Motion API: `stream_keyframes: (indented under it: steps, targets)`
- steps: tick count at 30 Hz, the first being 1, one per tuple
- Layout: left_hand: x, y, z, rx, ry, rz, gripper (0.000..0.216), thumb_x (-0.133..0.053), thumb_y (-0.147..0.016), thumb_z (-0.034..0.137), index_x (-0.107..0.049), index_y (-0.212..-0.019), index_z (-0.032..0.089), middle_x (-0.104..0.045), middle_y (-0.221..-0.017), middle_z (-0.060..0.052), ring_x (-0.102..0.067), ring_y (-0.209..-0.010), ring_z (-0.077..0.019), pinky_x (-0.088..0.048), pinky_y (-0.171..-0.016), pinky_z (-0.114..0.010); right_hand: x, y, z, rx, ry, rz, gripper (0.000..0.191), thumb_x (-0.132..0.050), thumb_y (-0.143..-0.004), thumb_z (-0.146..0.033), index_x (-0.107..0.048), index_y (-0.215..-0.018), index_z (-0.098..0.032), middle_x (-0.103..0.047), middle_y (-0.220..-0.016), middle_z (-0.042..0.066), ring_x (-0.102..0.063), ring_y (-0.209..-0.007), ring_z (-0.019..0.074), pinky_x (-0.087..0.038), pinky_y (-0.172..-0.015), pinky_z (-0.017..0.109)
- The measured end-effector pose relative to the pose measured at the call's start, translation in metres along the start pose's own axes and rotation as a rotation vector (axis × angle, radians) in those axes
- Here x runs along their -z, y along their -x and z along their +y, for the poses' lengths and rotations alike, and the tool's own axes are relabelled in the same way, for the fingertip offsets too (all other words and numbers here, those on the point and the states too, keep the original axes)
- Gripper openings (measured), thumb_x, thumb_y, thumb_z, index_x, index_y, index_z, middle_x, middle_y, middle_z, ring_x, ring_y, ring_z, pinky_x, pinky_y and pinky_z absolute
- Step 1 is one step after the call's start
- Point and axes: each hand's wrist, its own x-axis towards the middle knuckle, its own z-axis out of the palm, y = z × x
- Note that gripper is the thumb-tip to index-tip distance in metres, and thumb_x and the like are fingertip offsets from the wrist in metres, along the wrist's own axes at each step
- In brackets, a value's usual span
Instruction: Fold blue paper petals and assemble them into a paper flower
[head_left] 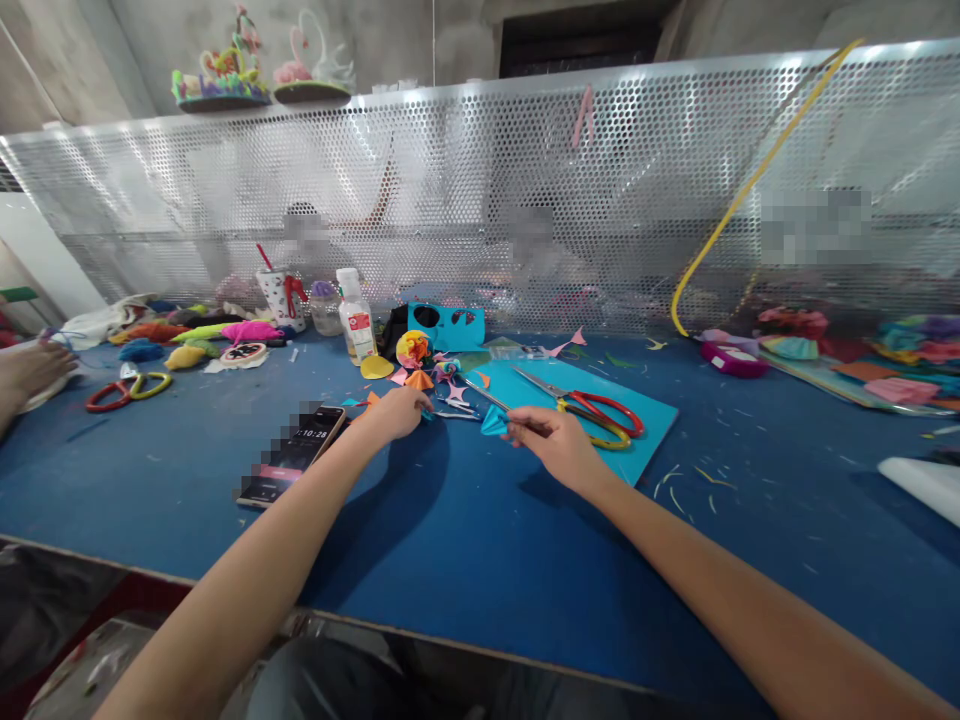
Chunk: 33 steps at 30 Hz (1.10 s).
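My right hand (551,440) is closed, pinching a folded piece of blue paper (494,421) between thumb and fingers. A thin metallic tool (484,394) runs from beside those fingers toward the paper scraps; its kind is unclear. My left hand (403,412) reaches to the scraps with its fingertips pinched together. A small blue bit shows at them, too small to name. Just beyond lie a yellow and orange paper flower (415,349), an orange folded paper piece (418,380) and a yellow paper disc (376,367). Red-and-yellow-handled scissors (600,415) rest on a blue sheet (646,408) near my right hand.
A phone (292,455) lies beside my left forearm. Behind the scraps stand a glue bottle (356,318) and a patterned cup (282,298). At left, another person's hand (37,370) is near a second pair of scissors (129,388). A perforated metal screen (465,200) borders the table's back.
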Motion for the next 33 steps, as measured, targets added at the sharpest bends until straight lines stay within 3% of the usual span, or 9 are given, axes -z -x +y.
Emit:
stream_keyframes:
  steps: [4,9,15,19,24,27,30,33]
  targets:
    - [0.005,0.003,0.001,-0.078,-0.042,-0.088,0.021,-0.055,-0.081,0.027,-0.059,-0.097,0.014,-0.060,-0.097,-0.006,-0.058,-0.087,-0.0181,-0.048,-0.075,-0.035,0.001,0.000,-0.002,-0.088,-0.128,-0.090,0.019,-0.065,-0.070,-0.034,-0.067,-0.079,-0.018,-0.066,-0.072,0.003,-0.061,-0.068,0.0175,-0.048,-0.068,0.032]
    - [0.010,0.003,0.001,-0.145,-0.008,-0.053,0.014,-0.068,-0.061,0.020,-0.067,-0.074,0.016,-0.061,-0.078,-0.002,-0.057,-0.078,-0.0193,-0.043,-0.065,-0.027,0.001,0.000,-0.008,-0.210,-0.302,-0.094,0.026,-0.062,-0.070,-0.042,-0.067,-0.079,-0.018,-0.067,-0.071,0.003,-0.063,-0.067,0.0164,-0.050,-0.068,0.032]
    - [0.010,0.005,0.012,-0.219,0.178,-0.048,0.019,-0.061,-0.070,0.033,-0.062,-0.077,0.015,-0.059,-0.065,-0.001,-0.056,-0.059,-0.0133,-0.043,-0.051,-0.024,0.006,-0.003,-0.012,-0.317,-0.418,-0.023,0.025,-0.066,-0.067,-0.042,-0.062,-0.065,-0.017,-0.059,-0.060,-0.001,-0.058,-0.057,0.0105,-0.049,-0.062,0.027]
    - [0.000,0.007,0.023,-0.302,0.310,-0.121,0.022,-0.057,-0.075,0.033,-0.059,-0.086,0.014,-0.063,-0.072,-0.003,-0.058,-0.061,-0.0114,-0.048,-0.052,-0.022,0.010,-0.003,-0.013,-0.341,-0.428,-0.053,0.021,-0.071,-0.062,-0.035,-0.063,-0.065,-0.016,-0.060,-0.066,0.000,-0.058,-0.061,0.0110,-0.050,-0.065,0.027]
    - [-0.013,0.010,0.032,-0.397,0.340,-0.087,0.029,-0.052,-0.071,0.011,-0.056,-0.099,0.015,-0.062,-0.097,-0.006,-0.059,-0.082,-0.0138,-0.049,-0.068,-0.026,0.013,-0.003,-0.012,-0.316,-0.373,-0.045,0.019,-0.072,-0.062,-0.031,-0.065,-0.071,-0.016,-0.061,-0.071,0.001,-0.059,-0.066,0.0118,-0.049,-0.069,0.028]
    - [-0.012,0.015,0.037,-0.436,0.300,-0.146,0.030,-0.045,-0.069,0.004,-0.062,-0.090,0.017,-0.065,-0.091,-0.004,-0.060,-0.080,-0.0131,-0.047,-0.067,-0.024,0.016,-0.004,-0.010,-0.296,-0.325,-0.010,0.019,-0.070,-0.063,-0.031,-0.064,-0.073,-0.016,-0.060,-0.070,0.001,-0.058,-0.065,0.0118,-0.048,-0.067,0.028]
    - [-0.007,0.019,0.040,-0.440,0.269,-0.231,0.027,-0.043,-0.073,0.008,-0.065,-0.086,0.017,-0.068,-0.083,-0.003,-0.061,-0.073,-0.0125,-0.046,-0.061,-0.022,0.018,-0.005,-0.010,-0.271,-0.271,0.008,0.018,-0.069,-0.064,-0.031,-0.063,-0.073,-0.016,-0.060,-0.068,0.000,-0.056,-0.061,0.0113,-0.046,-0.063,0.027]
    - [-0.001,0.020,0.039,-0.423,0.233,-0.240,0.024,-0.046,-0.075,0.014,-0.066,-0.090,0.017,-0.067,-0.088,-0.004,-0.061,-0.078,-0.0137,-0.045,-0.065,-0.023,0.018,-0.005,-0.011,-0.247,-0.222,-0.001,0.016,-0.067,-0.065,-0.030,-0.063,-0.073,-0.017,-0.059,-0.067,0.000,-0.054,-0.062,0.0108,-0.043,-0.062,0.025]
